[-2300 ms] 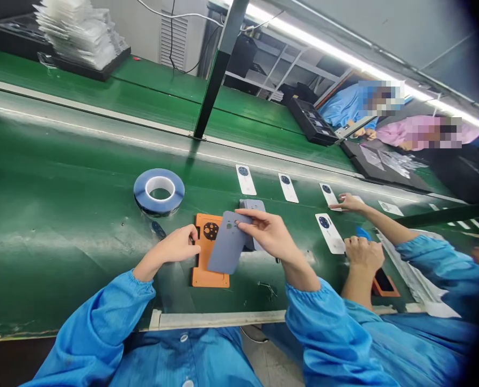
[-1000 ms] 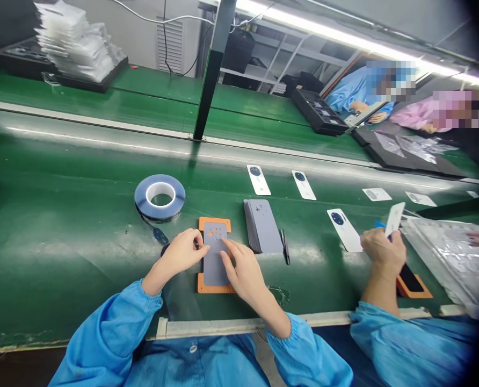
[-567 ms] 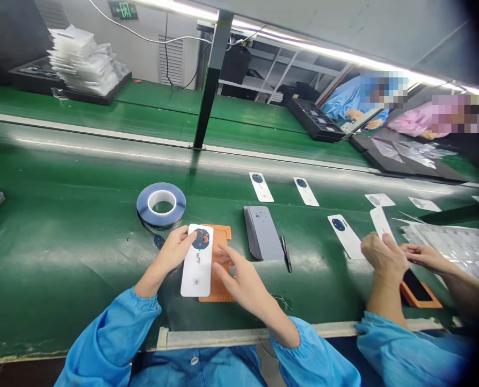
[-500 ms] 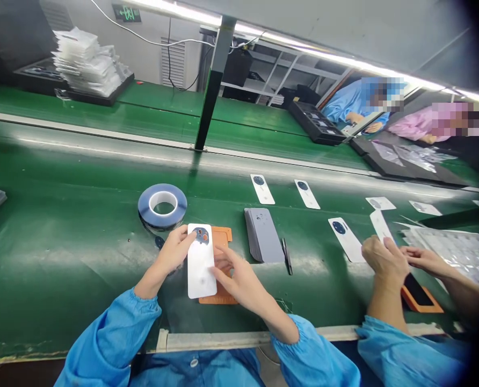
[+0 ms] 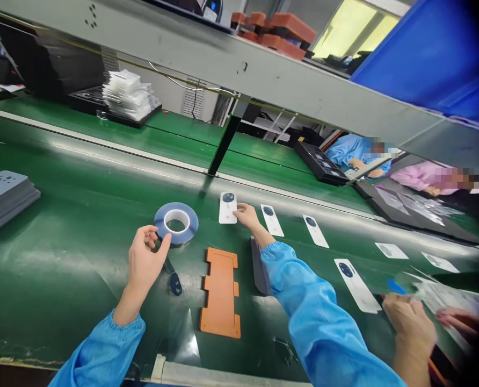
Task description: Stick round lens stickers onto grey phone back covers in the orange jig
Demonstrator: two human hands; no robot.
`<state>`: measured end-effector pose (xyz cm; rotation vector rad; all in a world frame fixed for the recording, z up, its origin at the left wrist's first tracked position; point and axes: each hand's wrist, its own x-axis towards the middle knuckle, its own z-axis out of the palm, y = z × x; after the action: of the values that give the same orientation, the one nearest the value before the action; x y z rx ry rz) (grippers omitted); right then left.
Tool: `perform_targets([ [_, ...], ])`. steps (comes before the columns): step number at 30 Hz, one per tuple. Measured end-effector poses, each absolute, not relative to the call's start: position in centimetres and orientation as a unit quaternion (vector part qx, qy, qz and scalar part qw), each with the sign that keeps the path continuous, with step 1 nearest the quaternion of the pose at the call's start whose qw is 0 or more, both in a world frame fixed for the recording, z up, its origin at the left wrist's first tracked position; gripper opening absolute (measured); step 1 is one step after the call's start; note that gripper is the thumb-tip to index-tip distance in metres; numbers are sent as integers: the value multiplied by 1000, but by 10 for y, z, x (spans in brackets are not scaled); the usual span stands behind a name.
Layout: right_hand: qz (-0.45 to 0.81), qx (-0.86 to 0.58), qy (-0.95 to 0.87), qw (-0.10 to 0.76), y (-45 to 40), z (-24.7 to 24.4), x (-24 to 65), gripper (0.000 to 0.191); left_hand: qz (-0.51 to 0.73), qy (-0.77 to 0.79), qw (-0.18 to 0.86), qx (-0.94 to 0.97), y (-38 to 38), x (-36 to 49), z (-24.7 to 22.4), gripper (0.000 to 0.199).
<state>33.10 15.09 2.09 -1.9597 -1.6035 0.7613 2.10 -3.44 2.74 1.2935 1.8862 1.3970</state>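
My right hand [image 5: 247,216] is stretched far forward, its fingers on the right edge of a white phone back panel [image 5: 228,215] with a dark camera patch. My left hand [image 5: 146,255] is half curled beside a roll of blue tape [image 5: 162,213], thumb and fingers apart. A dark strip from the roll passes behind its fingertips, with a dark camera-shaped sticker [image 5: 175,285] lower down; whether the fingers touch it I cannot tell. Between my arms lies an orange fixture plate [image 5: 220,293] with nothing on it. My right sleeve partly covers a stack of grey panels [image 5: 259,269].
More white panels [image 5: 272,220] lie spaced out to the right. A co-worker's hand [image 5: 411,322] works at the right edge, near clear plastic trays. Another grey stack [image 5: 6,199] stands at the left. A post [image 5: 225,142] and an overhead beam cross the far side.
My right hand has carried the white panel forward from the orange plate to the far row. My left hand has let go of it and moved left. The view has tilted upward.
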Motion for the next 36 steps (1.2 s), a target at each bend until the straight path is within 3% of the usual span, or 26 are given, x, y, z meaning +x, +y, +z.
perform_targets([
  [4, 228, -738, -605, 195, 159, 16, 332, 35, 405, 720, 308, 473, -55, 9, 9, 58],
  [10, 205, -698, -664, 170, 115, 20, 308, 33, 403, 619, 554, 385, -69, 13, -6, 51],
  [17, 345, -436, -803, 215, -2, 26, 227, 25, 472, 567, 611, 287, -66, 15, 1, 42],
  [22, 358, -405, -816, 203, -43, 25, 201, 30, 492, 565, 605, 269, -72, 18, 1, 42],
  [29, 376, -405, -788, 271, -62, 30, 217, 16, 496, 569, 589, 289, -76, 19, 1, 41],
  [33, 404, -439, -728, 337, -65, 31, 247, 6, 537, 620, 455, 346, -75, 17, 6, 39],
  [36, 440, -484, -654, 380, -59, 25, 276, 20, 566, 623, 369, 395, -74, 26, 17, 35],
])
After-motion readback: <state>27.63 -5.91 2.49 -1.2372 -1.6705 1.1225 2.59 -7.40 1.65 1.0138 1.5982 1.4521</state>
